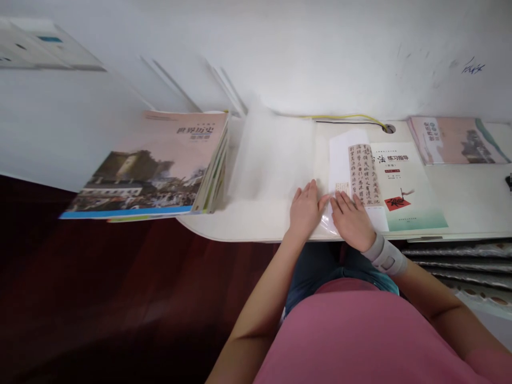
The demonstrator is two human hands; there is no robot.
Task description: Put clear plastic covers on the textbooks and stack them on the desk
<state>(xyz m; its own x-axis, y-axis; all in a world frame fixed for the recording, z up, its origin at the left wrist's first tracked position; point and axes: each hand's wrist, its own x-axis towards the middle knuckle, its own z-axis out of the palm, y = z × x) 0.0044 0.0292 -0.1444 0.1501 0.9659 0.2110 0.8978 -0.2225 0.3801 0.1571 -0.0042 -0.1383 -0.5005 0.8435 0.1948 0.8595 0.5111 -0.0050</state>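
A calligraphy exercise book [414, 186] lies on the white desk in front of me. Over its left side rests a white flap or page [338, 154] printed with columns of brush-written characters. My right hand [352, 218] lies flat on that page's lower part, fingers stretched out, a grey band around the wrist. Just left of it, my left hand [307, 210] is laid flat, its thumb close to the right fingertips. A translucent sheet [274, 157], apparently plastic film, spreads leftward under or beside the left fingers. Shiny film shows between the hands; its exact edges are hard to make out.
A stack of books [160, 165], a world history atlas on top, sits at the desk's left end. Another pinkish book [458, 140] lies back right. A yellow cable [344, 117] runs along the wall into a desk hole [389, 128]. The desk [240, 229] has a rounded left corner.
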